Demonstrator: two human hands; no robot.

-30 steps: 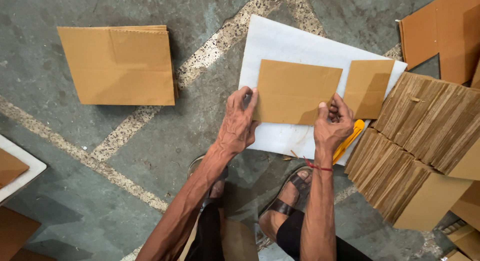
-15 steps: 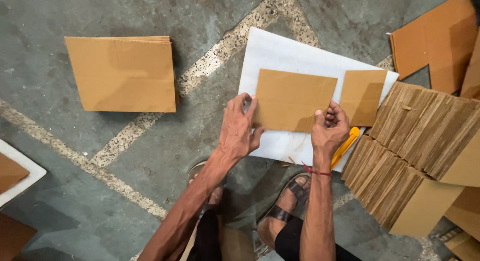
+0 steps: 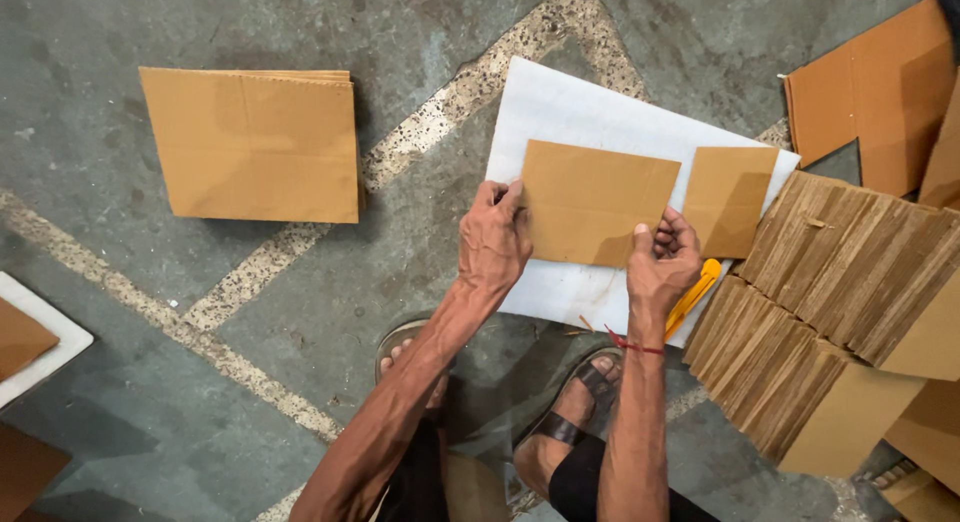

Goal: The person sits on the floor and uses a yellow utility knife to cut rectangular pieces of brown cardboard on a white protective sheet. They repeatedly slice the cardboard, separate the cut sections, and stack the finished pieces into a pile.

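Both hands gripping cardboard piece [image 3: 598, 204] over white board [image 3: 590, 112] on floor: left hand [image 3: 493, 244] pinching left edge, right hand [image 3: 662, 262] pinching bottom right corner. Yellow cutter [image 3: 694, 297] peeking out, mostly hidden behind right hand. Cardboard stack [image 3: 830, 312] sitting alongside, partly cut off by frame.

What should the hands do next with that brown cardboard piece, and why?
Probably lay the cardboard piece flat on the white board. Both the left hand and right hand grip its near corners, and it hovers over the board beside a smaller cardboard piece, with the yellow cutter close by.
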